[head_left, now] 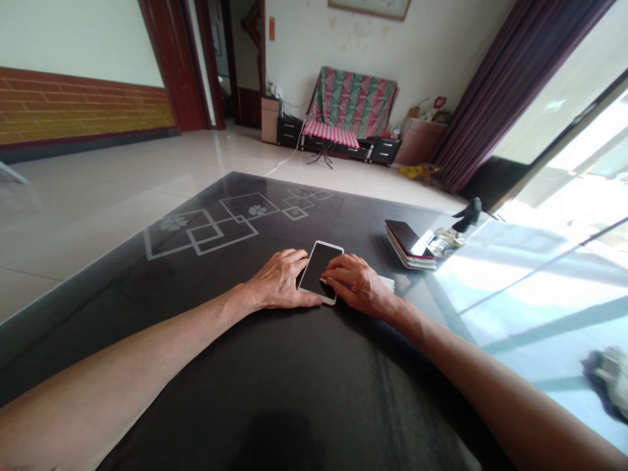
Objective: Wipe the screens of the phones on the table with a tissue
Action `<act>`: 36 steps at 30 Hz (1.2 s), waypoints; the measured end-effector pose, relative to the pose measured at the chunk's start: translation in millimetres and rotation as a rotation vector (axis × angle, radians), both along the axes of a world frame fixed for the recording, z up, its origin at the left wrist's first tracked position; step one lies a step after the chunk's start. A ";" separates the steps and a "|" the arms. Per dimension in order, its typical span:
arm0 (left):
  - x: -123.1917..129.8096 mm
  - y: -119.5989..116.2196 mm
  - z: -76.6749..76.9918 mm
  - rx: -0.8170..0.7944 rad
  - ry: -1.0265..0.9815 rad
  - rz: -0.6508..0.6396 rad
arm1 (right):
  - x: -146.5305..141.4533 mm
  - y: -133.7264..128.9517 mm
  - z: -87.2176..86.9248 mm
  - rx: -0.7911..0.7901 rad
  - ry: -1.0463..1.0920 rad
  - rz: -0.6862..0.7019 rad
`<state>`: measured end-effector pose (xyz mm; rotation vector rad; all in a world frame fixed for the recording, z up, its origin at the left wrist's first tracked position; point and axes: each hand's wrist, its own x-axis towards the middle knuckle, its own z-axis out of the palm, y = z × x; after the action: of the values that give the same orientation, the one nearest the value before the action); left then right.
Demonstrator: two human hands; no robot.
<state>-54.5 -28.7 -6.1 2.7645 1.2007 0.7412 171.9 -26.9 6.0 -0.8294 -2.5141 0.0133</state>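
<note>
A smartphone (318, 265) with a white frame and a dark screen lies on the black table in front of me. My left hand (283, 280) grips it along its left edge, with the thumb at the bottom edge. My right hand (357, 280) is over the right part of the screen, its fingers curled together. A small white bit shows at these fingertips; what it belongs to is hidden. Partly under the right hand, a white paper-like thing (389, 283) pokes out on the right.
On the glossy table (206, 360), a stack of phone-like slabs (409, 245) sits right of my right hand. Touching or close behind it is a clear spray bottle (446, 241) with a black trigger. Farther off, a striped stool (331, 134) stands before a cloth-covered object (353, 101).
</note>
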 end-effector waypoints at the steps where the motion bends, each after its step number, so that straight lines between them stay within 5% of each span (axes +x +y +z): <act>1: 0.3 -0.6 0.9 -0.001 -0.002 0.000 | -0.2 1.4 -1.0 0.000 0.004 -0.003; 12: 1.3 0.7 0.8 -0.037 -0.020 0.006 | -1.6 12.3 -3.7 -0.072 0.169 -0.096; 18: 1.1 -0.4 3.9 -0.068 -0.012 0.014 | -2.2 49.7 -1.3 -0.064 0.075 -0.113; 25: 1.2 0.5 3.8 -0.085 0.015 0.035 | -16.0 86.1 -7.0 0.022 0.001 -0.288; 29: 0.5 1.9 1.0 -0.082 0.004 0.040 | -30.9 76.3 -3.6 0.034 -0.015 -0.310; 36: -1.9 3.6 -6.3 -0.061 -0.033 0.050 | -39.0 22.8 3.4 0.055 -0.084 -0.219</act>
<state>-56.4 -25.1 -12.4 2.6722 1.2685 0.7388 132.9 -4.0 9.5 -1.0982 -2.4741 -0.1665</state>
